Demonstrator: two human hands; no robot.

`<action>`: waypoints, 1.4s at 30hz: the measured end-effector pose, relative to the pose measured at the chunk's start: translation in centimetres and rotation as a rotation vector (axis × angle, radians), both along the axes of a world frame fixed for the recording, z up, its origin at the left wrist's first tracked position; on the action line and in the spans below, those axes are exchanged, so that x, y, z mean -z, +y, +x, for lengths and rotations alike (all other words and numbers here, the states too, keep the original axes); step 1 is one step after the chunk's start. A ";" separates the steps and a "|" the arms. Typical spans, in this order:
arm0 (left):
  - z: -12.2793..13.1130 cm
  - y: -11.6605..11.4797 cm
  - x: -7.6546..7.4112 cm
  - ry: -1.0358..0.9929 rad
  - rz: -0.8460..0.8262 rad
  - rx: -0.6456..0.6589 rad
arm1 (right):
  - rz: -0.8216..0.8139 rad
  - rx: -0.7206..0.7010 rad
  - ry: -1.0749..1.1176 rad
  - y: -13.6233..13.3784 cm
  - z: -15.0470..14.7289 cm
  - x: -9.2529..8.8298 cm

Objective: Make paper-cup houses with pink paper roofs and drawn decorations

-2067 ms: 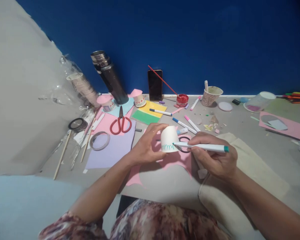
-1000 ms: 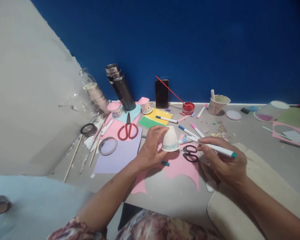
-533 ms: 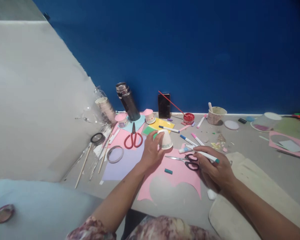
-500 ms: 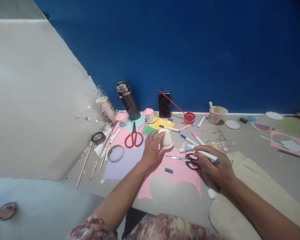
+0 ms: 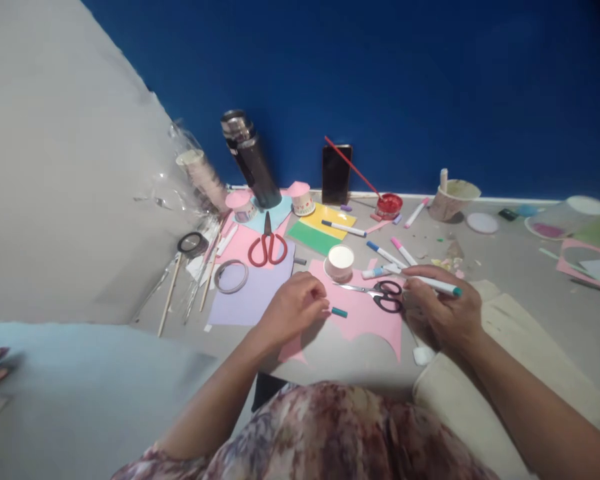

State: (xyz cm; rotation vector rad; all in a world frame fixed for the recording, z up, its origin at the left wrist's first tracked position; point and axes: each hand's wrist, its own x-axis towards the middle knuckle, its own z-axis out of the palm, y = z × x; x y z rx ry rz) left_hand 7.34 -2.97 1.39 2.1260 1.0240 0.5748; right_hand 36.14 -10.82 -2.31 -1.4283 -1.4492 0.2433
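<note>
My left hand [image 5: 303, 303] is bent over the pink paper with its fingers curled but apart. Its fingertips are right beside the left end of a teal marker cap [image 5: 339, 312]; whether they touch it I cannot tell. A small white paper cup [image 5: 339, 261] stands upside down on the pink paper [image 5: 363, 325], away from both hands. In my right hand [image 5: 443, 303] is a white marker [image 5: 433, 283] with a teal end, gripped between thumb and fingers. Black-handled scissors [image 5: 380, 293] lie between the hands, and a glue stick [image 5: 373, 273] rests behind them.
Red-handled scissors [image 5: 267, 247] and a tape roll [image 5: 231, 276] lie on the left. Behind are two decorated cups, a dark flask [image 5: 254, 163], a phone [image 5: 336, 173] and a red paint pot [image 5: 389, 206]. A pale cloth [image 5: 525, 360] covers the right front. Several markers lie around.
My left hand has let go of the paper cup, now standing on the pink paper, and has moved toward me to the teal cap. My right hand still holds the marker. The view has tilted down.
</note>
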 end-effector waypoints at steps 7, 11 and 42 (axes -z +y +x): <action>1.6 -3.4 4.7 0.320 0.223 0.134 | -0.164 -0.166 0.106 -0.6 -0.6 -0.6; 2.0 -3.5 4.8 0.184 0.135 0.089 | -0.204 -0.275 0.183 -0.7 -1.0 -1.2; 5.3 -5.7 3.9 -0.963 -1.088 -0.307 | -0.135 -0.279 0.202 -2.1 -3.3 -1.9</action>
